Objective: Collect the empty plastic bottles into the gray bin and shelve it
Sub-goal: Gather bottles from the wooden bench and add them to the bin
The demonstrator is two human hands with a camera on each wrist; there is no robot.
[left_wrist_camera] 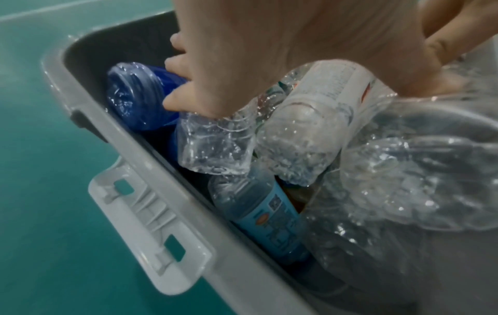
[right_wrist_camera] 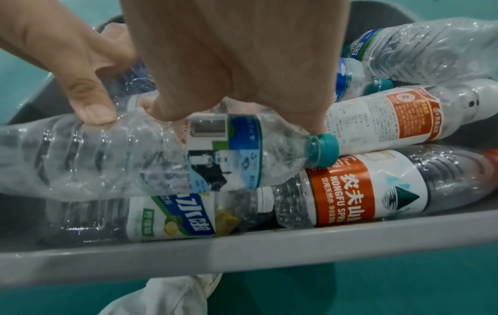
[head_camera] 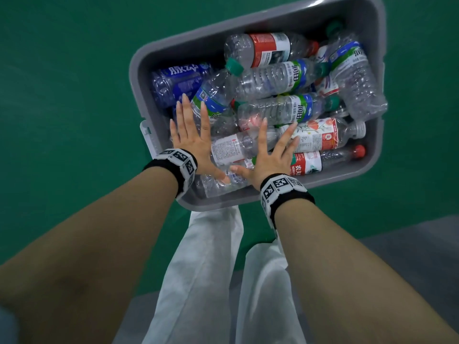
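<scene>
The gray bin sits on the green floor, heaped with several empty plastic bottles. Both hands lie flat on the pile with fingers straight and spread. My left hand presses the near left part, over a clear bottle beside a blue one. My right hand presses the near middle; in the right wrist view its fingertips push on a clear bottle with a teal cap. A red-labelled bottle lies against the near wall.
A white clip handle juts from the bin's left end. Green floor surrounds the bin, with a gray floor strip near right. My white trouser legs stand just in front of the bin.
</scene>
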